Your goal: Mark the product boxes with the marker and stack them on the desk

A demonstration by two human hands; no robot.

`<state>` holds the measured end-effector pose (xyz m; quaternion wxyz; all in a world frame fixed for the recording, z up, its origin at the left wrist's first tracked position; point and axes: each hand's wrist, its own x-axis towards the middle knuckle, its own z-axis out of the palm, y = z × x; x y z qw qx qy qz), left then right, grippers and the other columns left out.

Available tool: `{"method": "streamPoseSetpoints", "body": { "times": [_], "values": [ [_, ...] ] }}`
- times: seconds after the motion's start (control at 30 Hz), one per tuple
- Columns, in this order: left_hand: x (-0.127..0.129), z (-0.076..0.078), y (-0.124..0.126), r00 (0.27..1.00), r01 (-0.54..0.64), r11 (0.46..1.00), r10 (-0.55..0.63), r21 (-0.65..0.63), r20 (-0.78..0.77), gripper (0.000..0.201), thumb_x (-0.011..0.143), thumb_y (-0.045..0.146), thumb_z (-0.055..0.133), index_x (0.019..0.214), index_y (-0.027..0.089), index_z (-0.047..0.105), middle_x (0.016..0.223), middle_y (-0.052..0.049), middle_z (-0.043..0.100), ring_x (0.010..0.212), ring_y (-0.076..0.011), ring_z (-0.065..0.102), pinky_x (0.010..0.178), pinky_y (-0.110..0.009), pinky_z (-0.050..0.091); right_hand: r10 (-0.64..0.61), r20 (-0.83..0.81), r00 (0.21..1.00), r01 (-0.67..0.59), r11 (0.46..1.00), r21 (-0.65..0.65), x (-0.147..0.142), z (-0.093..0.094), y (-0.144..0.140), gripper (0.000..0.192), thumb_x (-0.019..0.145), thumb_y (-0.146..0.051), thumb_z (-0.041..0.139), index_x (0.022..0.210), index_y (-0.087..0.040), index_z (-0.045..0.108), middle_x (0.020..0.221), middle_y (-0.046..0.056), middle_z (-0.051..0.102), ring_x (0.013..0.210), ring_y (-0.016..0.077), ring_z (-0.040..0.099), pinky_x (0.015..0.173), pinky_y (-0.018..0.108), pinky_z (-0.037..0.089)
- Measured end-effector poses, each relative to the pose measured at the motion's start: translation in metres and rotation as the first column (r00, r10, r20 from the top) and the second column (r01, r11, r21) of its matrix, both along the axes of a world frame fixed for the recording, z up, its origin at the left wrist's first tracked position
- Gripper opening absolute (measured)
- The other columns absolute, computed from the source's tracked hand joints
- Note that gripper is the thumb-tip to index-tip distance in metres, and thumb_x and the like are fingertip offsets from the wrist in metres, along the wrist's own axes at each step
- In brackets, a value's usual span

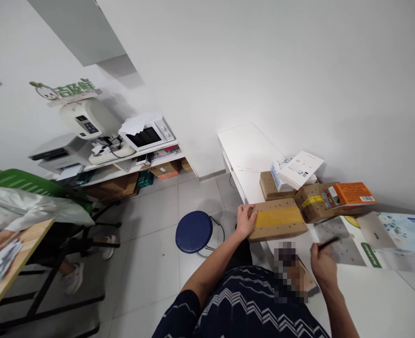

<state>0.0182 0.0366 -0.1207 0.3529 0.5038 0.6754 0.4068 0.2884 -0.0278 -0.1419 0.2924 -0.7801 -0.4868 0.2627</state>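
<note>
A brown cardboard box point(279, 219) with small holes and a wide yellow tape strip lies at the near edge of the white table point(240, 148). My left hand point(245, 221) grips its left end, thumb on top. To the right of the box, my right hand point(323, 265) is closed around a slim black tool point(328, 243). The tool's tip is blurred, so its kind cannot be made out. It points away to the right, apart from the box.
Behind the box are another taped carton point(311, 204), an orange box point(355, 193) and a white box point(300, 169). Printed packaging point(404, 230) lies to the right. A blue round stool point(194, 231) stands on the floor at left. A person sits at a wooden table point(20, 263) further left.
</note>
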Motion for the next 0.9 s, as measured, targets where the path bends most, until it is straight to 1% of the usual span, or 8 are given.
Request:
{"method": "streamPoseSetpoints", "body": {
  "times": [0.1, 0.2, 0.33, 0.4, 0.57, 0.67, 0.83, 0.9],
  "values": [
    [0.000, 0.001, 0.001, 1.000, 0.003, 1.000, -0.003, -0.003, 0.008, 0.023, 0.088, 0.019, 0.063, 0.111, 0.023, 0.067, 0.114, -0.008, 0.052, 0.116, -0.0226, 0.056, 0.109, -0.038, 0.041, 0.117, 0.131, 0.984, -0.078, 0.960, -0.270, 0.009, -0.023, -0.004, 0.017, 0.084, -0.029, 0.049, 0.076, -0.019, 0.061, 0.057, 0.013, 0.063, 0.070, 0.0387, 0.070, 0.074, 0.055, 0.053],
    [0.000, 0.001, 0.002, 1.000, -0.006, 1.000, 0.006, -0.003, 0.016, 0.023, 0.088, 0.021, 0.063, 0.110, 0.023, 0.067, 0.114, -0.008, 0.052, 0.117, -0.0232, 0.055, 0.110, -0.039, 0.041, 0.227, 0.221, 0.949, -0.123, 0.906, -0.406, 0.010, -0.038, 0.002, 0.021, 0.088, -0.022, 0.046, 0.088, -0.014, 0.065, 0.076, 0.019, 0.071, 0.080, 0.0373, 0.073, 0.077, 0.050, 0.055],
    [0.000, 0.000, 0.001, 0.999, -0.025, 1.000, 0.025, -0.009, 0.041, 0.023, 0.087, 0.022, 0.064, 0.110, 0.023, 0.067, 0.117, -0.009, 0.054, 0.118, -0.0235, 0.057, 0.109, -0.038, 0.041, 0.313, 0.338, 0.888, -0.159, 0.897, -0.413, 0.004, -0.039, 0.000, 0.041, 0.096, -0.021, 0.036, 0.125, -0.002, 0.056, 0.114, 0.030, 0.065, 0.099, 0.0351, 0.072, 0.085, 0.044, 0.054],
    [0.000, -0.001, 0.001, 0.997, -0.045, 0.999, 0.045, -0.012, 0.063, 0.030, 0.086, 0.022, 0.065, 0.115, 0.022, 0.064, 0.122, -0.011, 0.056, 0.122, -0.0246, 0.056, 0.110, -0.038, 0.040, 0.364, 0.372, 0.854, -0.208, 0.894, -0.397, -0.005, -0.037, -0.010, 0.043, 0.097, -0.024, 0.037, 0.132, -0.005, 0.053, 0.124, 0.029, 0.060, 0.109, 0.0343, 0.068, 0.091, 0.043, 0.052],
    [0.000, -0.007, 0.003, 0.980, -0.131, 0.991, 0.136, -0.040, 0.145, 0.063, 0.081, 0.028, 0.071, 0.138, 0.016, 0.047, 0.142, -0.019, 0.051, 0.134, -0.0302, 0.049, 0.113, -0.041, 0.037, 0.497, 0.398, 0.771, -0.306, 0.838, -0.452, -0.032, -0.042, -0.048, 0.051, 0.087, -0.038, 0.061, 0.132, -0.014, 0.057, 0.120, 0.021, 0.063, 0.113, 0.0423, 0.061, 0.090, 0.052, 0.050],
    [0.002, -0.014, 0.006, 0.959, -0.176, 0.981, 0.190, -0.086, 0.211, 0.074, 0.078, 0.031, 0.074, 0.142, 0.014, 0.041, 0.141, -0.020, 0.053, 0.129, -0.0294, 0.054, 0.110, -0.039, 0.041, 0.527, 0.410, 0.744, -0.312, 0.818, -0.484, -0.038, -0.047, -0.058, 0.059, 0.088, -0.037, 0.059, 0.140, -0.012, 0.051, 0.127, 0.021, 0.061, 0.115, 0.0421, 0.059, 0.092, 0.053, 0.048],
    [0.004, -0.018, 0.009, 0.922, -0.208, 0.966, 0.246, -0.154, 0.298, 0.066, 0.073, 0.038, 0.081, 0.129, 0.017, 0.052, 0.122, -0.015, 0.067, 0.113, -0.0269, 0.065, 0.100, -0.037, 0.050, 0.549, 0.419, 0.723, -0.322, 0.805, -0.499, -0.031, -0.047, -0.057, 0.054, 0.091, -0.029, 0.048, 0.142, -0.013, 0.052, 0.127, 0.021, 0.061, 0.114, 0.0389, 0.061, 0.093, 0.050, 0.048],
    [0.004, -0.017, 0.008, 0.912, -0.208, 0.964, 0.252, -0.165, 0.323, 0.059, 0.071, 0.040, 0.083, 0.120, 0.019, 0.057, 0.113, -0.012, 0.070, 0.108, -0.0261, 0.067, 0.098, -0.037, 0.051, 0.527, 0.397, 0.752, -0.309, 0.813, -0.494, -0.022, -0.045, -0.059, 0.056, 0.087, -0.032, 0.048, 0.140, -0.016, 0.055, 0.125, 0.020, 0.063, 0.113, 0.0402, 0.061, 0.090, 0.051, 0.049]
  ]
}}
